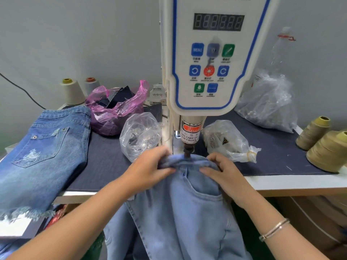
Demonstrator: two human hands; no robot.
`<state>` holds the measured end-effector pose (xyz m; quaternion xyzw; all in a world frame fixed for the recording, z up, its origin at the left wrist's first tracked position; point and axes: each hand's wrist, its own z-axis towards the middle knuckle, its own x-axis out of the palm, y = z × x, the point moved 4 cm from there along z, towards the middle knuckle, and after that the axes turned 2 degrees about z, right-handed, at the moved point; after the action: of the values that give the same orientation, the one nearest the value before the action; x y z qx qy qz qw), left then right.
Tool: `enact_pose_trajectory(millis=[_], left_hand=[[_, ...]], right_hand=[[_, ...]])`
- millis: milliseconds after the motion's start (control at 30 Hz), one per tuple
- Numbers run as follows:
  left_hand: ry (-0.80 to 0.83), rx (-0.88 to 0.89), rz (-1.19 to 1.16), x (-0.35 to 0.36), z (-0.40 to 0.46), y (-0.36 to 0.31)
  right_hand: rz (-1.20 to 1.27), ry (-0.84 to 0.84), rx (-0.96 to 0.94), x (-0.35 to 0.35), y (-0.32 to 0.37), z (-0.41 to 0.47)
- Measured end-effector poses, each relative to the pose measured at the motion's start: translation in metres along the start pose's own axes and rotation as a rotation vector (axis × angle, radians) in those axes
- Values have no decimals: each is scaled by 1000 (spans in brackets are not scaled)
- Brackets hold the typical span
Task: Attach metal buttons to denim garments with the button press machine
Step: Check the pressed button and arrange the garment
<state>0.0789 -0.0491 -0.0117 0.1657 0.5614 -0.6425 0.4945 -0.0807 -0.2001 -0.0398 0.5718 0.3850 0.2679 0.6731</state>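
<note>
- Button press machine (212,59): white upright head with blue-edged control panel, dark digit display, coloured keys; warning label on the ram housing just above the punch tip (188,152)
- Light denim garment (180,212): waistband lifted onto the counter (281,152) edge, directly under the punch tip; the rest hanging down off the front edge, pocket opening visible
- Left hand (150,167): fingers curled over the waistband left of the punch, gripping the folded edge
- Right hand (223,171): fingers curled over the waistband right of the punch, pinching it; bracelet (274,229) on the wrist
- Handling, judged: cloth soft and floppy, thick and fairly stiff at the layered waistband; hanging weight likely to drag it off the mark unless held taut; not fragile, not slippery
- Hold, judged: waistband on both sides of the punch, as gripped here, fingertips clear of the ram
- Button under the cloth: hidden, cannot tell
- Darker denim shorts (43,152): laid flat at the left of the counter, frayed hem, back pocket up
- Clear bags of metal parts (139,136), (227,141), (268,102): beside and behind the machine
- Pink bag (116,109) with dark scraps: rear left
- Thread cones: pale pair (73,91) rear left, olive pair (326,147) far right
</note>
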Motion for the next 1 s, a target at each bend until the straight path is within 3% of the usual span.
enact_pose_trajectory(millis=[100, 200, 300, 500, 767, 900, 1000], left_hand=[[-190, 496, 485, 7, -36, -27], [-218, 635, 588, 9, -54, -35], [-193, 717, 599, 14, -65, -46], [-124, 683, 577, 19, -67, -49], [-231, 630, 487, 11, -65, -54], [-239, 658, 492, 4, -63, -64], [-88, 505, 323, 3, -65, -68]], right_hand=[[-432, -75, -398, 0, 6, -20], [-731, -182, -733, 8, 11, -40], [-803, -286, -931, 10, 11, -52], [-661, -382, -964, 7, 15, -55], [-556, -206, -941, 1, 19, -52], [-491, -73, -816, 8, 16, -54], [-440, 131, -481, 13, 12, -53]])
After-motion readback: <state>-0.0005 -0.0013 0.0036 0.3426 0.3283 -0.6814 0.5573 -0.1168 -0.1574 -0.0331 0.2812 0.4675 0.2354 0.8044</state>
